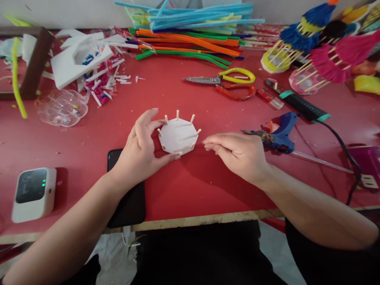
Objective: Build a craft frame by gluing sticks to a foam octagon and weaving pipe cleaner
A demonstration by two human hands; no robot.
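Observation:
A white octagonal board (175,136) lies on the red table in front of me, with several short wooden sticks standing up around its rim. My left hand (141,144) grips it from the left, the thumb on its near edge and a finger at its far left edge. Just right of the board, my right hand (237,152) is closed, thumb and fingers pressed together and apart from the board. Whatever may be between those fingertips is hidden. Behind this hand rests a blue hot glue gun (282,134) with a clear glue stick in its back.
Yellow-and-red-handled scissors (219,81) lie beyond the board. A pile of pipe cleaners (190,37) is at the back, foam scraps (80,63) back left. A black phone (127,204) sits under my left wrist, a white device (34,194) farther left. Decorated stick models (329,59) stand back right.

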